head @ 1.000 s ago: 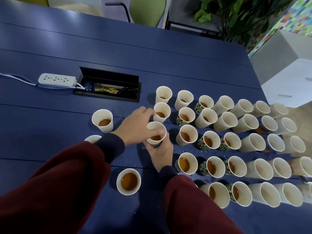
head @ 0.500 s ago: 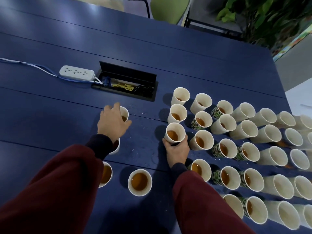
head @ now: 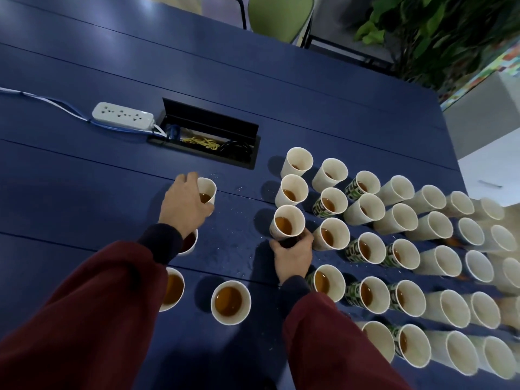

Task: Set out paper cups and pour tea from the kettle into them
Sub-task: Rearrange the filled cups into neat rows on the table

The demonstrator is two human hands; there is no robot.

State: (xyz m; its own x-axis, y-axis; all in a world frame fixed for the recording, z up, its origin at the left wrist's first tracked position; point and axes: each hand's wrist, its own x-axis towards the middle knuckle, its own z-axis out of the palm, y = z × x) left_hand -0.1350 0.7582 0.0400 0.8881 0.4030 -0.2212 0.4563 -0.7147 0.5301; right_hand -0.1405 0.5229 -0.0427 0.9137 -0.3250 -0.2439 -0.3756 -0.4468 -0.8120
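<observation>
Dark blue bench (head: 84, 170). Mostly plain white paper cups (head: 398, 190), several printed cups (head: 353, 190) green-black-white. Amber-brown tea (head: 228, 301). Maroon sleeves (head: 84, 319), dark navy cuffs (head: 161, 237). White power strip (head: 123, 115), blue-and-white cable (head: 56, 101). Black cable box (head: 208, 126), yellow wires (head: 201, 142) inside. Lime green chair (head: 278, 15).

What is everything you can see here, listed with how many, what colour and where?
table: one, dark blue, fills the view.
grid cups: roughly thirty, white, some green-printed, in rows on the right; the left ones hold tea.
loose cups: four, white, with tea, near left.
power strip: one, white, far left.
cable box: one, black, lid open, set into the table beside the power strip.
chair: one, green, beyond the far edge.
plant: one, green, top right.
sleeves: two, dark red, bottom.
left hand: one, grips the far loose cup.
right hand: one, grips the left-column cup at its base.
</observation>
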